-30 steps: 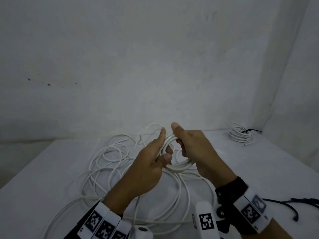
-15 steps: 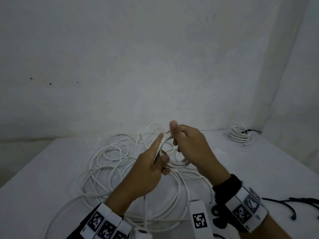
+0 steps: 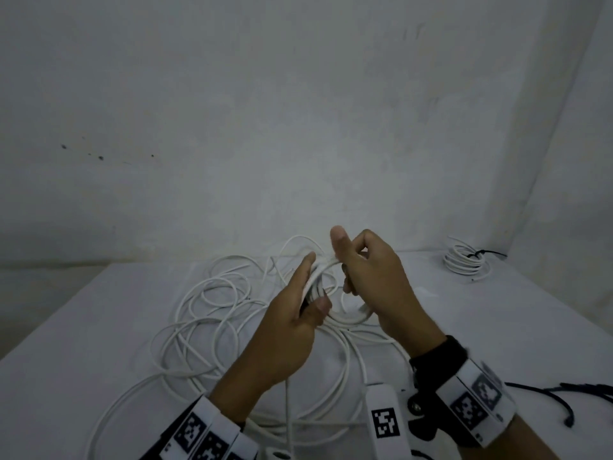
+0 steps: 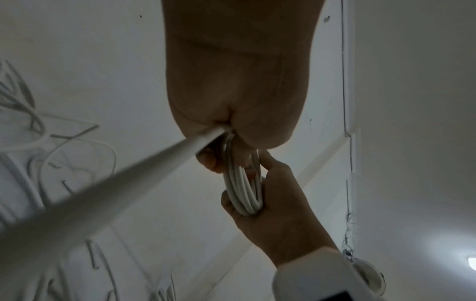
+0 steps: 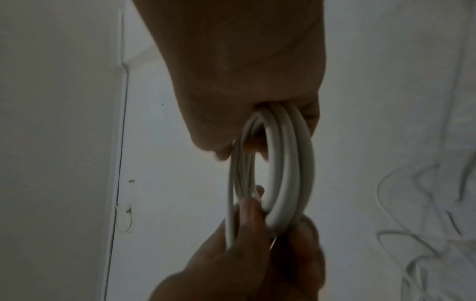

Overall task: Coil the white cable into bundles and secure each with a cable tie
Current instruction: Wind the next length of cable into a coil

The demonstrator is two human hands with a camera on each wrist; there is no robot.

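- Two hands hold one small coil [image 3: 345, 293] of white cable above the desk [image 3: 83, 343], and I see it from all three views.
- My left hand [image 3: 292, 327] has its grip curled round the coil's left side, thumb on the near strands, forefinger stretched along the top.
- My right hand [image 3: 374, 283] has its grip closed on the coil's right side, thumb raised, fingers wrapped through the loop.
- In the left wrist view the coil [image 4: 244, 191] sits in the right hand [image 4: 278, 213], and one strand runs out of the left hand [image 4: 231, 91] toward the camera, blurred.
- In the right wrist view several turns of the coil [image 5: 278, 169] lie side by side, pinched at the top by the right hand [image 5: 244, 71] and at the bottom by the left hand [image 5: 244, 254].
- Loose cable [image 3: 212, 313] lies in tangled loops on the desk under and left of the hands.
- One tied bundle [image 3: 466, 262] rests at the desk's far right corner, well apart, with a dark tie on it.
- A dark cord [image 3: 550, 396] lies at the near right edge.
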